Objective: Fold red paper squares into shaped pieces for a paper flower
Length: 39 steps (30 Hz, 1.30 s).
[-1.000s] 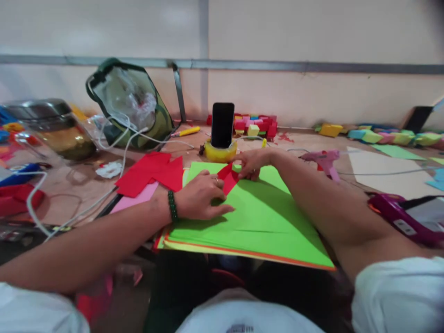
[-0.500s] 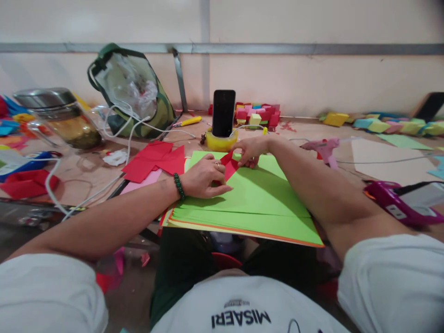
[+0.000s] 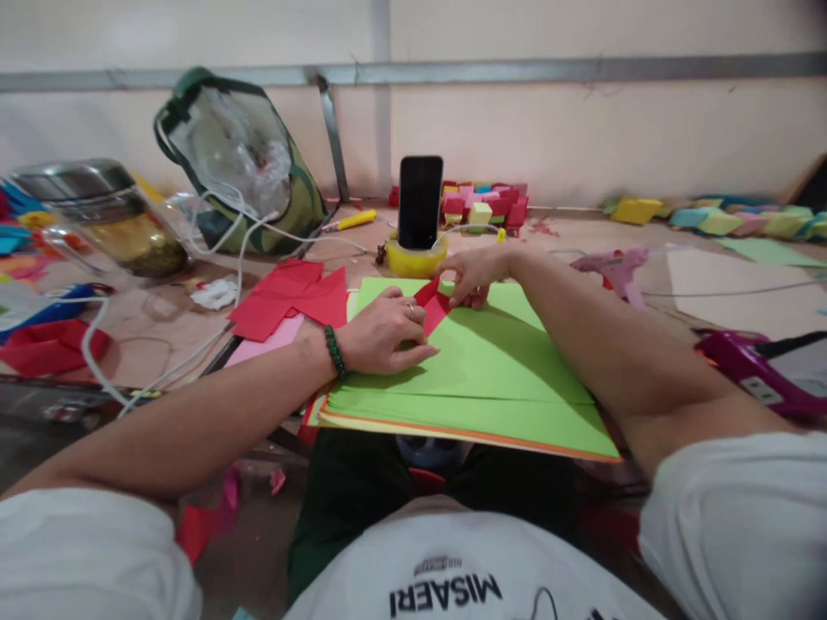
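Note:
A small piece of red paper (image 3: 437, 315), partly folded, lies on a stack of bright green sheets (image 3: 510, 353). My left hand (image 3: 388, 334), with a ring and a green bead bracelet, rests on the left side of the red paper; its fingers are curled over and hold it down. At the paper's far right edge, my right hand (image 3: 475, 274) pinches a raised flap with thumb and forefinger. Part of the red paper is hidden under the left fingers. More red paper pieces (image 3: 290, 297) lie in a pile left of the stack.
Behind the stack a phone (image 3: 419, 202) stands in a yellow tape roll (image 3: 413, 258). A glass jar (image 3: 116, 220), a bag (image 3: 249, 172) and white cables are on the left. To the right are a pink glue gun (image 3: 617, 269) and a purple case (image 3: 753, 370). A yellow cutter (image 3: 352, 220) lies behind.
The view has shifted slightly. Both hands keep nearly the same places on the red paper, the right one still at its raised flap.

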### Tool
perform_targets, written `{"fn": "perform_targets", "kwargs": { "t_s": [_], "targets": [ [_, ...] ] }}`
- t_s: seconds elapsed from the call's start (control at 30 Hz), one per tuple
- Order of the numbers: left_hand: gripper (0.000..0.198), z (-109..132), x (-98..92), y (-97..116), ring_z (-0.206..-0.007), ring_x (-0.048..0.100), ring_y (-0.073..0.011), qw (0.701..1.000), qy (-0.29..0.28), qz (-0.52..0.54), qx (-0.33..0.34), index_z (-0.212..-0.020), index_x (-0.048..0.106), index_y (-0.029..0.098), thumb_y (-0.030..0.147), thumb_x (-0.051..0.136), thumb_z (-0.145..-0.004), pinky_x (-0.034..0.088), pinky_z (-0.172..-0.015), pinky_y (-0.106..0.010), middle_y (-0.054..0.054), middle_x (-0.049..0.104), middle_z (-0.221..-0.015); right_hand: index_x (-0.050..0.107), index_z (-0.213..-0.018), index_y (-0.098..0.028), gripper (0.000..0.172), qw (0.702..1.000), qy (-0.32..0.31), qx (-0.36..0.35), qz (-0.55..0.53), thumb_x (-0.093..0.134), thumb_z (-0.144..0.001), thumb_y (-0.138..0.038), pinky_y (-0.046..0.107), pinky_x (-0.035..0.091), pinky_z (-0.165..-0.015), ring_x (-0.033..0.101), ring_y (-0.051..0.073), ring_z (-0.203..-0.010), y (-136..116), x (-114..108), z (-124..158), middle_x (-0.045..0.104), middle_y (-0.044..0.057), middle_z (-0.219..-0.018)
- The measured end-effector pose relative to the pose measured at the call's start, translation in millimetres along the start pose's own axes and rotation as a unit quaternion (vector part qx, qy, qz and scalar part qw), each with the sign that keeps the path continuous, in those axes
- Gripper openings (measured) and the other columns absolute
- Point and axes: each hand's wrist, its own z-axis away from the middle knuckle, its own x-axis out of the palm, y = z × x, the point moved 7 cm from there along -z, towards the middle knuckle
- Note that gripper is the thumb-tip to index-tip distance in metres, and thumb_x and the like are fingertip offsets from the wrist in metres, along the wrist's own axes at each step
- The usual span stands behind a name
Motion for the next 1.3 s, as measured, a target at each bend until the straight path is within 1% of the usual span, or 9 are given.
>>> {"fn": "perform_targets", "kwargs": {
  "t_s": [0.23,0.33,0.43,0.5,0.57,0.7,0.83,1.1,1.3],
  "targets": [
    [0.036,7.0,-1.7,9.6,-0.077,0.055,-0.018,0.999,-0.027,-0.046,-0.001,-0.071,0.067,0.016,0.034,0.045,-0.094,0.031,-0.079,-0.037,-0.006,0.066,-0.08,0.053,-0.129,-0.017,0.086,0.999,-0.006,-0.033,-0.038,0.087,-0.05,-0.014,0.025,0.055,-0.054,0.063,0.011,-0.045,0.6,-3.6,3.9,0.069,-0.002,-0.066],
    [0.036,-0.2,-15.0,-14.0,-0.074,0.054,-0.0178,0.994,0.03,0.001,-0.106,-0.065,0.062,0.017,0.043,0.055,-0.088,0.033,-0.073,-0.033,-0.005,0.063,-0.073,0.057,-0.123,-0.02,0.082,0.998,-0.014,-0.045,-0.048,0.087,-0.047,-0.017,0.026,0.055,-0.052,0.063,0.013,-0.045,2.1,-4.3,2.9,0.068,-0.004,-0.063],
    [0.036,-5.6,-16.5,-56.3,-0.076,0.053,-0.02,0.945,0.115,0.108,-0.287,-0.081,0.064,0.017,0.045,0.076,-0.064,0.034,-0.067,-0.03,-0.005,0.064,-0.082,0.06,-0.117,-0.021,0.077,0.997,-0.021,-0.056,-0.044,0.088,-0.045,-0.021,0.026,0.054,-0.049,0.063,0.014,-0.044,2.9,-2.6,2.5,0.066,-0.005,-0.057],
    [0.023,-10.8,2.3,-74.7,-0.062,0.05,-0.0162,0.912,0.094,0.209,-0.34,-0.068,0.062,0.017,0.034,0.075,-0.061,0.032,-0.059,-0.027,-0.001,0.059,-0.064,0.063,-0.113,-0.021,0.074,0.997,-0.019,-0.063,-0.038,0.089,-0.044,-0.025,0.028,0.053,-0.047,0.063,0.017,-0.044,2.4,-1.8,3.4,0.065,-0.004,-0.053],
    [0.018,-15.3,14.9,-84.2,-0.052,0.046,-0.013,0.903,0.09,0.247,-0.341,-0.055,0.057,0.017,0.026,0.068,-0.066,0.031,-0.055,-0.026,0.002,0.054,-0.051,0.066,-0.107,-0.02,0.069,0.997,-0.013,-0.072,-0.029,0.089,-0.043,-0.027,0.03,0.051,-0.045,0.063,0.019,-0.044,-0.4,-2.9,5.4,0.064,-0.003,-0.051],
    [0.004,-8.5,13.3,-97.2,-0.065,0.052,-0.014,0.865,0.183,0.304,-0.356,-0.065,0.058,0.016,0.017,0.061,-0.068,0.037,-0.06,-0.024,0.0,0.06,-0.066,0.07,-0.092,-0.017,0.046,0.989,0.042,-0.139,-0.029,0.084,-0.053,-0.037,0.028,0.049,-0.048,0.064,0.019,-0.053,-20.5,-16.8,12.6,0.068,0.003,-0.06],
    [0.011,-2.3,4.9,-101.1,-0.069,0.055,-0.0132,0.801,0.251,0.396,-0.372,-0.075,0.054,0.016,0.018,0.063,-0.068,0.043,-0.064,-0.023,0.0,0.06,-0.075,0.063,-0.11,-0.017,0.053,0.955,0.137,-0.25,-0.077,0.078,-0.064,-0.039,0.024,0.047,-0.055,0.063,0.016,-0.065,-47.8,-34.8,21.5,0.07,0.003,-0.076],
    [0.023,-1.5,17.1,-106.1,-0.064,0.066,-0.0186,0.647,0.225,0.615,-0.391,-0.091,0.06,0.01,0.028,0.059,-0.076,0.053,-0.065,-0.03,-0.012,0.07,-0.08,0.053,-0.118,-0.016,0.057,0.909,0.164,-0.355,-0.147,0.074,-0.067,-0.032,0.03,0.05,-0.07,0.065,0.017,-0.077,-67.3,-28.9,28.3,0.07,0.004,-0.085],
    [0.017,3.6,19.0,-115.1,-0.06,0.064,-0.0157,0.609,0.254,0.641,-0.391,-0.077,0.062,0.012,0.029,0.062,-0.072,0.049,-0.06,-0.025,-0.005,0.068,-0.069,0.063,-0.083,-0.017,0.023,0.891,0.179,-0.391,-0.147,0.073,-0.066,-0.029,0.029,0.047,-0.073,0.061,0.016,-0.078,-77.6,-26.7,38.8,0.066,0.002,-0.083]
  ]
}}
